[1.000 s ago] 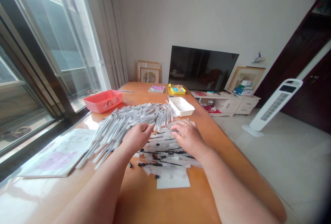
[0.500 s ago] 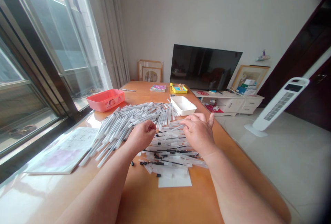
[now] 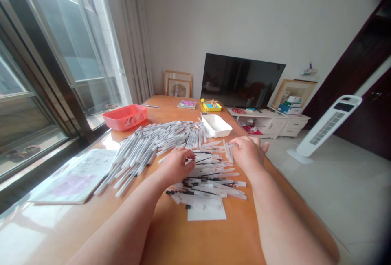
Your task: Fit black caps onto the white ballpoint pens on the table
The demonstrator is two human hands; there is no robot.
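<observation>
My left hand (image 3: 179,164) is over the left side of a spread of loose pen parts (image 3: 210,171): translucent white pieces, thin black refills and small black plugs. Its fingers curl towards the thumb around something dark that I cannot make out. To the right, my right hand (image 3: 249,155) pinches a short translucent pen piece, perhaps a cap, between thumb and forefinger; its other fingers stick out. A few similar pen pieces (image 3: 227,151) lie beside its fingertips. Behind my left hand is a large heap of pens (image 3: 143,144) with translucent barrels and black ends.
A white tray (image 3: 216,131) stands behind the parts, a red basket (image 3: 117,123) at the left. An exercise book (image 3: 73,177), a white sheet (image 3: 210,215), a small book (image 3: 186,104) and a yellow box (image 3: 211,107) lie on the wooden table (image 3: 201,240). The table's right edge borders the floor.
My left hand has moved right and lower, over the loose parts. My right hand has moved right, towards the table's edge, and a few short pen pieces now show beside it.
</observation>
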